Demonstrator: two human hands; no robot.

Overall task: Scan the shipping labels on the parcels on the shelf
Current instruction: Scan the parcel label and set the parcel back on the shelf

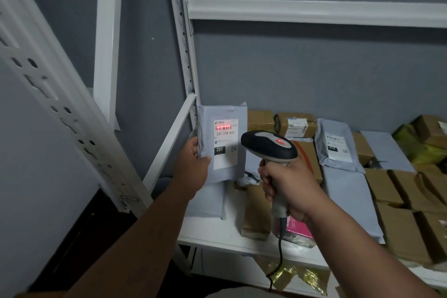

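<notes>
Grey poly-mailer parcel (pixel 223 145) held upright at the left end of the white shelf (pixel 217 234), just beside the perforated upright post (pixel 185 55), its shipping label (pixel 225 144) turned to the camera. Left hand (pixel 193 159) in a closed grip on the parcel's left edge, thumb on the front face, fingers behind. Right hand (pixel 287 189) in a full grip round the handle of a corded barcode scanner (pixel 268 149), head aimed at the label, red scan line (pixel 223 127) lying across the barcode near the top. Likely trouble: soft wrapper bowing or wobbling in a one-edge hold, throwing the line off the bars and spoiling the read; glare off the glossy film doing the same. Hanging cable (pixel 280 256) passing close by the pink box (pixel 298 231) and brown paper parcels (pixel 256 210) at the shelf front, apt to snag or drag one off. Further mailers (pixel 337 144) and cardboard boxes (pixel 396 230) crowded to the right, easy to skip or scan twice.
</notes>
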